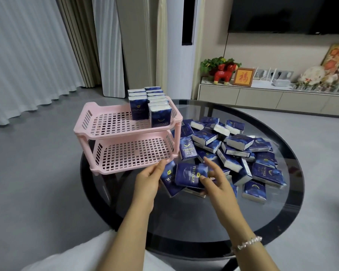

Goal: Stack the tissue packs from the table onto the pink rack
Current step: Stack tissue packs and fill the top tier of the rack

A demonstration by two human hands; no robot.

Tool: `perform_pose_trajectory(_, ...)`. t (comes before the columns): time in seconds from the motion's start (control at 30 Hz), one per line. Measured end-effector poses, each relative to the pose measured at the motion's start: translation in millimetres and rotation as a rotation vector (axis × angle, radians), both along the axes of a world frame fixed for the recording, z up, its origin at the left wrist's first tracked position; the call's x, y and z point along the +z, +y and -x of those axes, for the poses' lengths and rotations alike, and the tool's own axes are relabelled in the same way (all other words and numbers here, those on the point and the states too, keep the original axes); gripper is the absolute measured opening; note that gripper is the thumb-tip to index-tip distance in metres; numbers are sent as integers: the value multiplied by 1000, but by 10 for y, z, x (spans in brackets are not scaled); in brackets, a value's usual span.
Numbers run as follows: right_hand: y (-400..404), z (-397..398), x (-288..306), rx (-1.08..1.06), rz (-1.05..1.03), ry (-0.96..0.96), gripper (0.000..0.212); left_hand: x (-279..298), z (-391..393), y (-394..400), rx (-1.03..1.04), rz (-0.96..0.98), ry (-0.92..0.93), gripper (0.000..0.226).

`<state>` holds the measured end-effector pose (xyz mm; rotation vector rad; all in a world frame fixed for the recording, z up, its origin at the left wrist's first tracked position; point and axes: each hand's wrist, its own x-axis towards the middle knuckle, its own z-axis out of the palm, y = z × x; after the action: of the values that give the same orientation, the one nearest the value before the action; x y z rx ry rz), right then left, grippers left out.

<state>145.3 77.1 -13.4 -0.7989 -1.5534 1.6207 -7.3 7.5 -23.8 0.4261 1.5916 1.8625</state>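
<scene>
The right hand (pixel 213 180) pinches a blue tissue pack (pixel 190 176) by its right end, thumb on top. The left hand (pixel 148 179) grips a second pack (pixel 169 179) just beside it, below the pink rack (pixel 114 133).

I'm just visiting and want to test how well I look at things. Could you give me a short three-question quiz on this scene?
1. True or false: the lower shelf of the pink plastic two-tier rack is full of packs.
2. Where do the upright dark blue tissue packs stand on the rack? A) the top shelf, right end B) the top shelf, left end C) the bottom shelf
3. Which hand holds the dark blue pack nearest the camera, and what does the heap of loose packs lie on?

Key
1. False: it holds nothing.
2. A.
3. The right hand pinches it, while the left hand holds another pack; the heap lies on the round dark glass table.
</scene>
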Motion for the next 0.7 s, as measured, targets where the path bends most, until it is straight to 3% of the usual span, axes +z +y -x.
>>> perform_pose_trajectory(0.17, 170, 0, 132, 106, -120, -51, 20, 17, -32, 5, -1, 45, -7, 43)
perform_pose_trajectory(0.27, 179, 84, 146, 165, -246, -174, 23, 51, -69, -10, -70, 27, -65, 40)
perform_pose_trajectory(0.37, 182, 192, 78, 84, -363, -257, 25, 66, -86, -24, -133, -24, -108, 35)
perform_pose_trajectory(0.6, 144, 318, 47, -20, -130, -118, 21, 101, -123, -49, -331, -68, -30, 33)
perform_pose_trajectory(0.7, 161, 325, 70, 19, -98, -99, 19, 59, -86, -40, -308, -54, -16, 23)
